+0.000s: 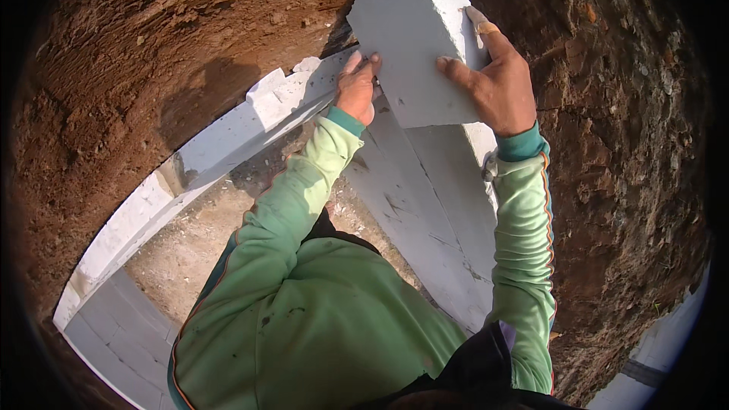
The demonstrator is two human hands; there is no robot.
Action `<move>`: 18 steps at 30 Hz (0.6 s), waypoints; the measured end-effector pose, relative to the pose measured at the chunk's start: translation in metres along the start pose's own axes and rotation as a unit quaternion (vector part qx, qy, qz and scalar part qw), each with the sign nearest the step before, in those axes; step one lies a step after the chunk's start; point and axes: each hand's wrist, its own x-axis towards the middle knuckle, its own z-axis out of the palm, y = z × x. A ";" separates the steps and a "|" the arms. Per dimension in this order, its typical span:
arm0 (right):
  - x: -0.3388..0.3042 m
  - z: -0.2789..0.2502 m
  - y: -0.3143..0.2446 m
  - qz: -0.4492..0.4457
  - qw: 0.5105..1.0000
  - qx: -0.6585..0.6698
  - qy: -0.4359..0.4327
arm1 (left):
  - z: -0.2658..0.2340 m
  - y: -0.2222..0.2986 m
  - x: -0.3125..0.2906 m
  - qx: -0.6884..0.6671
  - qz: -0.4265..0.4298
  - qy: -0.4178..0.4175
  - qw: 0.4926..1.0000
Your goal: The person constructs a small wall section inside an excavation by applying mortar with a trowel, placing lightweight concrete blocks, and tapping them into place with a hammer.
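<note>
A light grey concrete block with a broken, chipped far end sits tilted at the corner where two low block walls meet. My right hand grips its right side, thumb on the upper face and fingers over the bright right edge. A pale wrap covers one finger of that hand. Against the block's left edge, my left hand is closed, its fingertips at the edge and its other fingers partly hidden. Below the block runs the right-hand wall, its face showing joints and smears.
The left wall curves from the corner toward the lower left, with broken pieces on top. Reddish-brown earth rises behind it, and a rough soil bank stands at the right. Sandy ground lies between the walls.
</note>
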 end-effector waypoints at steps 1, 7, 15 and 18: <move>0.001 -0.005 -0.001 -0.024 1.000 0.011 0.009 | -0.001 -0.003 -0.002 -0.002 0.009 -0.021 1.000; 0.014 -0.018 0.013 -0.087 0.995 0.051 0.020 | 0.023 -0.007 -0.001 -0.028 0.035 0.031 0.999; 0.027 -0.014 0.028 -0.061 0.995 -0.074 -0.003 | 0.019 -0.034 0.030 0.025 0.033 0.008 0.999; 0.030 -0.008 0.031 -0.033 0.998 -0.028 -0.038 | 0.025 -0.036 0.029 0.133 0.098 0.074 0.983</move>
